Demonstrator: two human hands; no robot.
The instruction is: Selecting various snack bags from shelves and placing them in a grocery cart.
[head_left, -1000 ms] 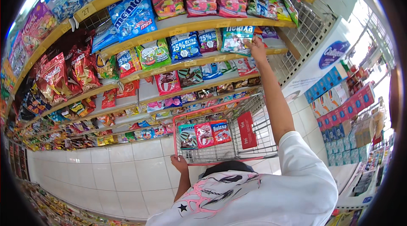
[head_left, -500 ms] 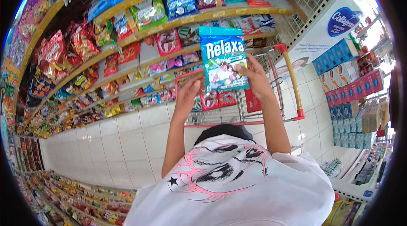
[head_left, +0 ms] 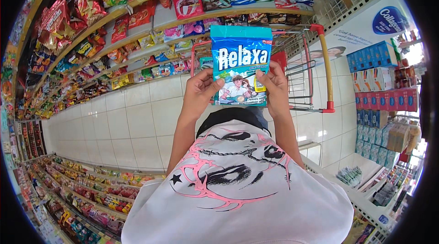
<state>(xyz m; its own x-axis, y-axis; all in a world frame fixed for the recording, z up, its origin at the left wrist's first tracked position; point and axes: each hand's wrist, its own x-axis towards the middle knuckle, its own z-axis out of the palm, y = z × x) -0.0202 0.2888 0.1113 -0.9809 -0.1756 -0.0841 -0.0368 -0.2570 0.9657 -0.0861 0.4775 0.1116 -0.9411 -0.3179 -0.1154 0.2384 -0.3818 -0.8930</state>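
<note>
A blue and teal candy bag (head_left: 241,77) with a cartoon picture is held upright in front of my body, its printed front toward me. My left hand (head_left: 201,89) pinches the lower left edge, thumb lying on the front. On the opposite edge, my right hand (head_left: 274,87) grips the bag, thumb also on the front and the other fingers mostly behind it. Just beyond the bag stands a shopping cart (head_left: 330,77) with red corners and a yellow handle, partly hidden by the bag and my right hand.
Curved-looking shelves (head_left: 164,25) full of candy bags run along the far and left sides. Stacked boxes (head_left: 386,102) stand at the right beside a white panel (head_left: 361,26). Pale floor tiles (head_left: 132,129) lie between these shelves and another candy rack (head_left: 91,193) at the lower left.
My left hand, earlier at the bag's edge with its thumb off the front, now pinches it. The bag has come slightly nearer and faces me more squarely. My view has tilted downward.
</note>
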